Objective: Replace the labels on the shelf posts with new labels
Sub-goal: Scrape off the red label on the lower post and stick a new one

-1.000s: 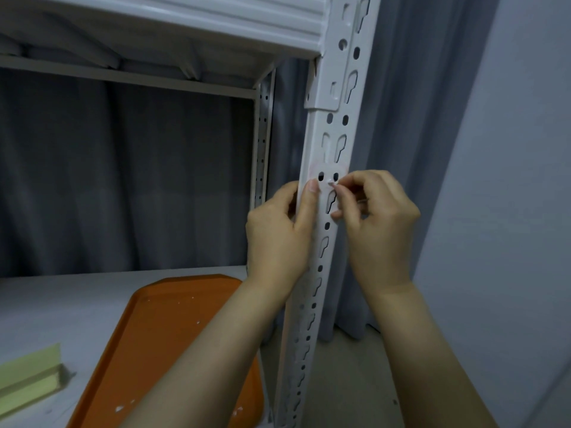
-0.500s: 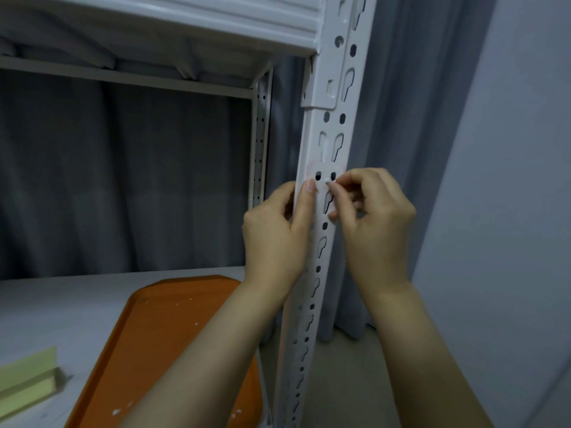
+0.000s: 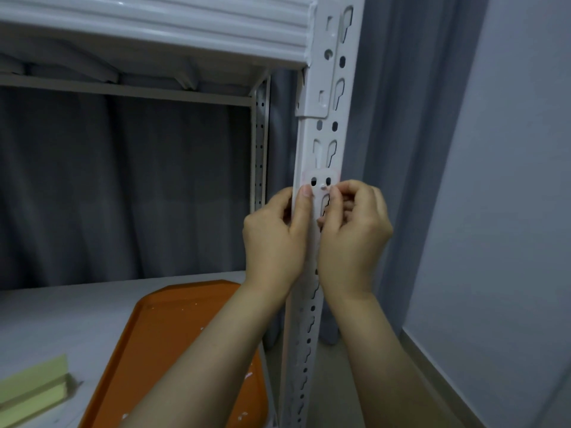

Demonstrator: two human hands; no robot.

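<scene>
My left hand [image 3: 275, 239] grips the white shelf post [image 3: 327, 137] from its left side, fingers curled round behind it and out of sight, thumb laid straight up the front edge; the thumb tip presses just at the lower left corner of the label [image 3: 321, 177]; my right hand [image 3: 352, 233] sits against the other side of the post, level with the left and almost touching it, fingers curled in, thumb and forefinger tips pinched together on the lower right edge of the label; whether that edge has lifted off the metal I cannot tell; the label is a pale, see-through patch with a pinkish rim, stuck flat across the front of the post just above both thumbs, with two of the post's dark holes showing through it; well above my hands the upper shelf beam [image 3: 154, 23] meets the post; below my left forearm an orange tray [image 3: 173, 350] lies on the lower shelf board [image 3: 61, 310], flecked with small white scraps; further left of that arm is a pale green pad [image 3: 34, 390]; a grey curtain [image 3: 123, 180] hangs beyond my hands, and a plain wall [image 3: 509, 180] stands to the right of my right arm
</scene>
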